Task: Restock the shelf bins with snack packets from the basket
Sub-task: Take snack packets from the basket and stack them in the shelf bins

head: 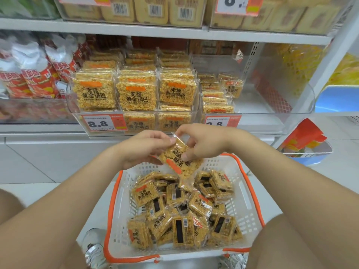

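1. Item held: one snack packet (180,160), in the air above the far edge of the basket (111,200) and below the front of the shelf.
2. Orientation: the packet is turned cornerwise, printed face up. Its lettering reads upside down from the person's side, and the orange stripe lies at the lower left edge. Its outline is close to square, so the long axis cannot be told.
3. Grip: the left hand (143,148) pinches the upper left edge. The right hand (202,142) clamps the upper right part, thumb on the printed face.
4. Count, basket: one basket holding a loose pile of packets (184,210), overlapped too much for an exact count.
5. Count, shelf: the left bin (68,98) shows three upright packets in its front row. The right bin (272,105) holds low stacks at its left side only.
6. Count, labels: two price tags (104,123) reading 8.8.
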`<state>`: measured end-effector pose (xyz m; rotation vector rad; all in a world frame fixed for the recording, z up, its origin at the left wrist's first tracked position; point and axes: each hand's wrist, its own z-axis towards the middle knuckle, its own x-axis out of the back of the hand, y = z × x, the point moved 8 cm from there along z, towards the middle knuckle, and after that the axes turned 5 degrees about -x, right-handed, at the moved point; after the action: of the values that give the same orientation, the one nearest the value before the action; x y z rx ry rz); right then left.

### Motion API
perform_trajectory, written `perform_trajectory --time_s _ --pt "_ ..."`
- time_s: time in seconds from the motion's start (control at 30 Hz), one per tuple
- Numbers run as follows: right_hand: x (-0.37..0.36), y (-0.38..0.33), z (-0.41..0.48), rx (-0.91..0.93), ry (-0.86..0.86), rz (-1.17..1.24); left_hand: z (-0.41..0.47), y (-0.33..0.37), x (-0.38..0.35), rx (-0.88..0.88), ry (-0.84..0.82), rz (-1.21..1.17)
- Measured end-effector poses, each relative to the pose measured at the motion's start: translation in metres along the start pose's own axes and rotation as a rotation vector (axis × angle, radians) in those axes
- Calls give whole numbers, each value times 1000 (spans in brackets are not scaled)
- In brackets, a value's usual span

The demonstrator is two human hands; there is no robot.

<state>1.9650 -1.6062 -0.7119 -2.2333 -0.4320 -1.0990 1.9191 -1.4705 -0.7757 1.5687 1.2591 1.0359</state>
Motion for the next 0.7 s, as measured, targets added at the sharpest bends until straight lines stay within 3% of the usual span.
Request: perform_trajectory --time_s 0.13,0.27,0.43,0.5,0.7 --pt "4 3 -5 -40 20 419 -7 -2 -3 33 -48 -244" --pt "8 11 -8 -151 66 644 -11 -3 -7 12 -118 -270" --pt "24 16 -13 -94 212 472 -15 9 -4 -34 -28 -53" --pt "26 14 -15 -24 195 456 -16 16 -4 -59 13 28" --pt "23 11 -21 17 111 254 -15 42 -8 -198 196 -18"
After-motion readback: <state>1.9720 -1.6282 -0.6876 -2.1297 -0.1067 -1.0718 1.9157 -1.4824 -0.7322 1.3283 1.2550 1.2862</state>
